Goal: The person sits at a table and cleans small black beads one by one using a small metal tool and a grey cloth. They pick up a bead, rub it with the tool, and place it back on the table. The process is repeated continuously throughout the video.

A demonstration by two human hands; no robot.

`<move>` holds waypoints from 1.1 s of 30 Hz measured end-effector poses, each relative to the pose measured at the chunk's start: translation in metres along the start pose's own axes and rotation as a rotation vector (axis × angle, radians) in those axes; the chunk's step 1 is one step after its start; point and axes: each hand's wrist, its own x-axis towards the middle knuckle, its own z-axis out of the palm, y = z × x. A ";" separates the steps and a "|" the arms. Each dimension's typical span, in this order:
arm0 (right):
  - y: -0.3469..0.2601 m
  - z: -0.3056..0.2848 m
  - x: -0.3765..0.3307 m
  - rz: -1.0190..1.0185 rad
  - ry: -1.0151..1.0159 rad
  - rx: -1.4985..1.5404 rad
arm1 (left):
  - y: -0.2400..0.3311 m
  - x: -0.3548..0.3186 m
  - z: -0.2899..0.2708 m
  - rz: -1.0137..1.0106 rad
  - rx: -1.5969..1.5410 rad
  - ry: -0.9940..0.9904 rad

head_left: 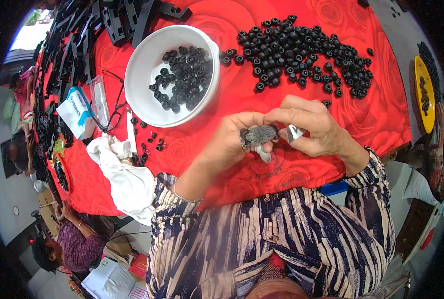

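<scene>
Both hands meet just above the near edge of the red rose-patterned cloth surface (262, 174). The left hand (232, 142) is curled shut around a small dark grey fuzzy pad (258, 134) with a scrap of white cloth under it, and the right hand (314, 127) is pinched on a small white-and-silver bit (295, 132) right beside that pad — touching or not, can't tell. Further back sits a white round plastic bowl (147, 74) half full of small black rubber rings, and a loose pile of the same black rings (301, 52) spreads to its right. A crumpled white rag (124, 172) lies at the left.
</scene>
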 end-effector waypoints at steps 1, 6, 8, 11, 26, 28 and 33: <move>0.000 0.000 0.000 -0.011 0.009 0.025 | -0.001 0.000 0.000 -0.011 -0.034 -0.013; 0.002 -0.002 -0.001 0.001 -0.005 0.110 | -0.004 0.001 -0.001 -0.132 -0.087 0.036; 0.000 -0.005 0.000 0.042 -0.032 0.149 | -0.007 0.000 -0.005 -0.143 -0.127 0.016; -0.001 -0.005 0.000 0.071 -0.020 0.150 | -0.010 0.001 -0.004 -0.135 -0.151 0.002; -0.006 0.001 0.001 -0.232 0.141 -0.293 | 0.001 -0.001 0.010 -0.025 0.164 0.067; -0.008 0.001 0.002 -0.268 0.157 -0.354 | -0.002 -0.003 0.012 0.024 0.111 0.053; -0.008 0.003 0.002 -0.318 0.211 -0.403 | -0.007 -0.006 0.020 0.151 0.070 0.077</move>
